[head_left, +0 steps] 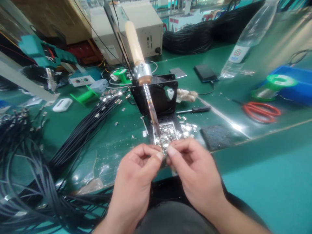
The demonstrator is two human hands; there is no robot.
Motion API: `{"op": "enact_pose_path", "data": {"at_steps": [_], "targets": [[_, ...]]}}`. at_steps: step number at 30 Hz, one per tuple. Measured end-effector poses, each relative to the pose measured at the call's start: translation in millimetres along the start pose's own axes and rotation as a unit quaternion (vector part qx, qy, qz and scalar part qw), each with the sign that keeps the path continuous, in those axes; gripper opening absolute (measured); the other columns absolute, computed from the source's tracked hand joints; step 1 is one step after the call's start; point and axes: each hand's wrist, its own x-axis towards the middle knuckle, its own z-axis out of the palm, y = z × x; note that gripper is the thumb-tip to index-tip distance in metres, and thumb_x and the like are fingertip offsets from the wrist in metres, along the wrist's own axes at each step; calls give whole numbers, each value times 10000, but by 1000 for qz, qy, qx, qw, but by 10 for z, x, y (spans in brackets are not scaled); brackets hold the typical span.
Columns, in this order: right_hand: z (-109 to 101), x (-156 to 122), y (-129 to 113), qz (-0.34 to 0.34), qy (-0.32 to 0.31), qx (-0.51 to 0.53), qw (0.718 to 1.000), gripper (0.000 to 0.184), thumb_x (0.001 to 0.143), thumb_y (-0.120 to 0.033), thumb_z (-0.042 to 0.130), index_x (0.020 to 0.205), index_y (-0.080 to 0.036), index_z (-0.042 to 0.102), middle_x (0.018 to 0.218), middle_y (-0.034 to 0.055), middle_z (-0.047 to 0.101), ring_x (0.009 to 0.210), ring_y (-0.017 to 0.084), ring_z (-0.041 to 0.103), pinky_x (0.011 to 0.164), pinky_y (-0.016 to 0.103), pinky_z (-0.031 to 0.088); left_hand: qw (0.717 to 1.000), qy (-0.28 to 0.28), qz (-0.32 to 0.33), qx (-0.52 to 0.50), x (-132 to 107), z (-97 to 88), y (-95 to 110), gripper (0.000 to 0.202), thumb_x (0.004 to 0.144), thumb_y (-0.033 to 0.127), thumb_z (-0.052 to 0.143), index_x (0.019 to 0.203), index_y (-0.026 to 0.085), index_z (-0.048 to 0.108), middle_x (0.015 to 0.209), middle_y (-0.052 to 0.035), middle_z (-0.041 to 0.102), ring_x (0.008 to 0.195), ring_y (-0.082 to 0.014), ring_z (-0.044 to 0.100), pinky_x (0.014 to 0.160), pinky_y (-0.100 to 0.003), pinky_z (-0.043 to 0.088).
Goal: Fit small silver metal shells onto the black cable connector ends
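Observation:
My left hand (140, 165) and my right hand (192, 165) meet at the lower middle, thumbs and forefingers pinched close together. Between the fingertips is something small that I cannot make out. The tip of a soldering iron (152, 112) reaches down to the pinched fingers; whether it touches the piece is unclear. Its wooden handle (135, 42) points up, and no hand is on it. Just beyond my fingers a tray (151, 138) holds many small metal pieces. More of these pieces (187, 128) lie scattered to its right.
Bundled black cables (83, 133) cover the left. A black fan frame (156, 94) stands behind the tray. To the right are a screwdriver (195, 110), a dark pad (216, 138), orange-handled scissors (262, 112), a solder spool (274, 86), a blue bin (299, 81) and a plastic bottle (243, 45).

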Motion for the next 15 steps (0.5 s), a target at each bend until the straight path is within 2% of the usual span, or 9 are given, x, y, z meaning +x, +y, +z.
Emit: {"op": "enact_pose_path", "data": {"at_steps": [5,15], "targets": [[2,-11,16,3,3,8,1000,155,943,-320,741,872,-195,685,772,25,738,655,144,713,592,241,617,1000,0,-7,-18,4,-5,19,147,767,202,849,700,164,724,731,26,705,489,-23,347,457,-171,271],[8,-2,-6,-16,-2,20,1000,132,955,-252,728,846,-197,677,751,5,709,613,122,676,567,227,604,1000,-13,-11,-20,35,17,87,195,726,189,852,619,152,693,655,23,650,491,-36,379,458,-180,309]]}}
